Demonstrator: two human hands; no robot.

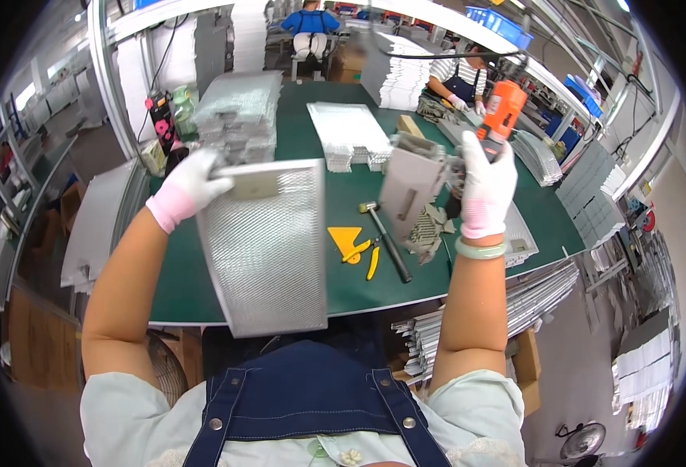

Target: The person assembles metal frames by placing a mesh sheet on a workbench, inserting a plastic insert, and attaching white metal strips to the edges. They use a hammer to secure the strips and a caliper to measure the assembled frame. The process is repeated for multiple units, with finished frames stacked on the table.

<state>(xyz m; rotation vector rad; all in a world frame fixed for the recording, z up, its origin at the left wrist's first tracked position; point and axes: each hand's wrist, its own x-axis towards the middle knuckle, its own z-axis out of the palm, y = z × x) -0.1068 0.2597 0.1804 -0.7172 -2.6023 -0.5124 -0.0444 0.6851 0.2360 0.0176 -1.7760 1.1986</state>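
Observation:
My gloved left hand (191,187) grips the upper left corner of a metal mesh filter panel (269,249), which has a silver frame and tilts over the table's front edge. Raised at the right, my gloved right hand (487,191) is closed around the lower part of an orange power screwdriver (505,105); its tip is hard to make out. Between my hands lie a hammer (390,245), yellow-handled cutting pliers (372,257) and a yellow triangular piece (344,236). Beside them stands a grey bin (410,183), with small grey parts (430,227) heaped next to it.
Mesh panels are stacked (238,109) at the table's back left, with a white stack (347,132) behind the middle. Metal strips (506,303) jut out below the front right edge. A co-worker (463,78) works across the table; another person (310,31) sits farther back.

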